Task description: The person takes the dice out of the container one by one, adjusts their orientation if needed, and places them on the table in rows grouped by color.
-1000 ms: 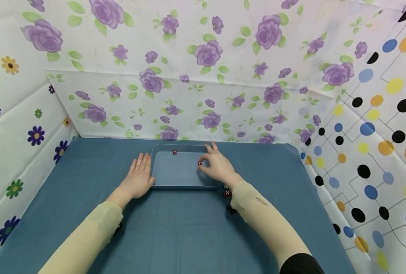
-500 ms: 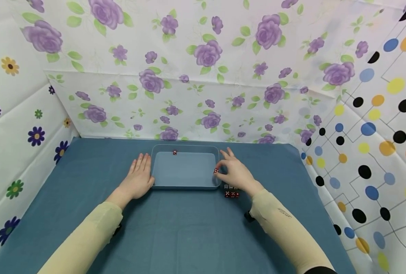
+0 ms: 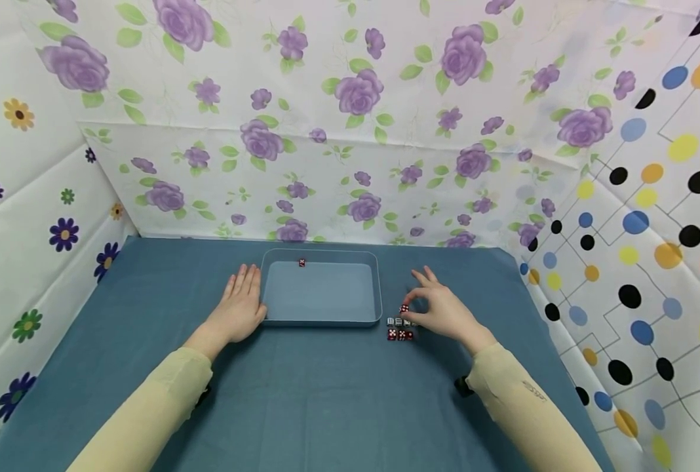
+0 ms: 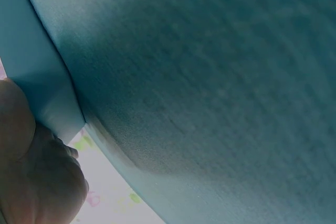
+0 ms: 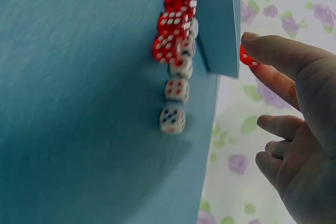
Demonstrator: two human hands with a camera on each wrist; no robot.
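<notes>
My left hand (image 3: 239, 308) lies with straight fingers along the left side of a blue tray (image 3: 320, 295); in the left wrist view the hand (image 4: 44, 177) is right at the tray's wall (image 4: 37, 51). A lone red die (image 3: 302, 263) sits inside the tray near its far edge. Right of the tray, my right hand (image 3: 441, 313) pinches another red die (image 5: 248, 57) between thumb and index finger, the other fingers spread. It is held above a row of white dice (image 5: 177, 91). In front of these stands a row of red dice (image 3: 401, 335).
A blue cloth (image 3: 303, 393) covers the table under the tray and dice. Behind the table hangs a flowered sheet (image 3: 358, 164), with a dotted sheet (image 3: 633, 262) at the right and a daisy-patterned one (image 3: 37, 236) at the left.
My right hand has carried the pinched red die from over the tray, rightward and toward me, to the dice rows, uncovering them. The left hand and the die in the tray stay put.
</notes>
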